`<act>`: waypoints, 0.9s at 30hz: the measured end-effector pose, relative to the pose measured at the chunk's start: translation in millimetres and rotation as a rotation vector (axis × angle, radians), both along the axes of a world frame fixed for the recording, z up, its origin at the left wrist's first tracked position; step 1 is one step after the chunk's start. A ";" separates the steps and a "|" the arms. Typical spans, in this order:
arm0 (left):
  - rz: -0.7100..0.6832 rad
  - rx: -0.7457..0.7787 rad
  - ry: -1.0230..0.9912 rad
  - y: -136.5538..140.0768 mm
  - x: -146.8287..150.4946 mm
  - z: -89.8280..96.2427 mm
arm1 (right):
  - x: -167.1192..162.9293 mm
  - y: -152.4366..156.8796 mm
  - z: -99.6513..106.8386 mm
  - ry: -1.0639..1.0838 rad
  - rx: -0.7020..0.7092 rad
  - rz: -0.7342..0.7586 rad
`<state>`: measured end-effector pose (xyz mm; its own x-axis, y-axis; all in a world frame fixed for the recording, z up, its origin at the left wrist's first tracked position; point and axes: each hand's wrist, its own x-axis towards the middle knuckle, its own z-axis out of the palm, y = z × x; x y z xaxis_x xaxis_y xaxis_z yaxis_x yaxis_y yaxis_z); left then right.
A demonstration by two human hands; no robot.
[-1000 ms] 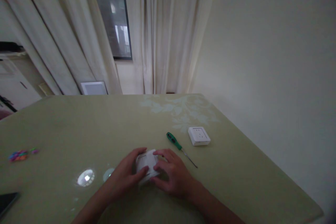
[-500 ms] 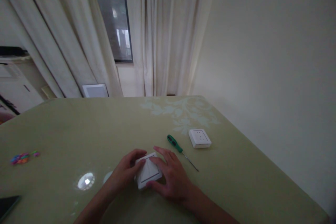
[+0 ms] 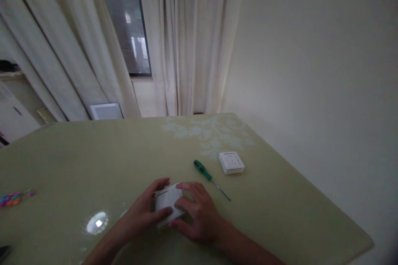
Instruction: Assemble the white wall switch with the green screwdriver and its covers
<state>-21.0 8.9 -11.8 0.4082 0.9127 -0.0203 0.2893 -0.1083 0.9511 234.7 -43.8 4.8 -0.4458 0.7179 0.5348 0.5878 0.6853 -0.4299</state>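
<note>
Between my two hands is a square white wall switch with a wide rocker face turned up, a little tilted. My left hand grips its left side, with the thumb across the near part of the face. My right hand grips the right side, fingers over the far right edge and thumb at the near edge. A screwdriver with a green handle lies to the right of my hands. Beyond it sits a white wall socket, face up. The underside of the switch is hidden.
All this is on a pale green table with a leaf pattern at the far end. Small colourful pieces lie at the far left, and a dark object below them. A wall runs along the right; curtains hang behind.
My left thumb has moved from the far part of the switch's face to the near part. The switch has tilted slightly in my hands. The whole view has shifted a little.
</note>
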 end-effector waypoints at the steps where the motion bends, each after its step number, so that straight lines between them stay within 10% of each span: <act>1: -0.017 -0.013 0.018 0.1 -0.9 -1.8 | 0.6 -0.6 -0.1 0.015 0.020 -0.010; 11: 0.025 -0.019 -0.003 5.6 -0.8 -10.4 | -2.6 1.1 9.1 -0.129 -0.202 -0.017; 20: 0.059 -0.036 -0.054 12.2 7.2 -8.0 | 3.1 2.6 -1.0 0.040 0.008 -0.068; 27: -0.071 0.062 0.118 3.5 -17.2 -2.8 | 35.9 29.7 5.7 -0.042 -0.150 -0.379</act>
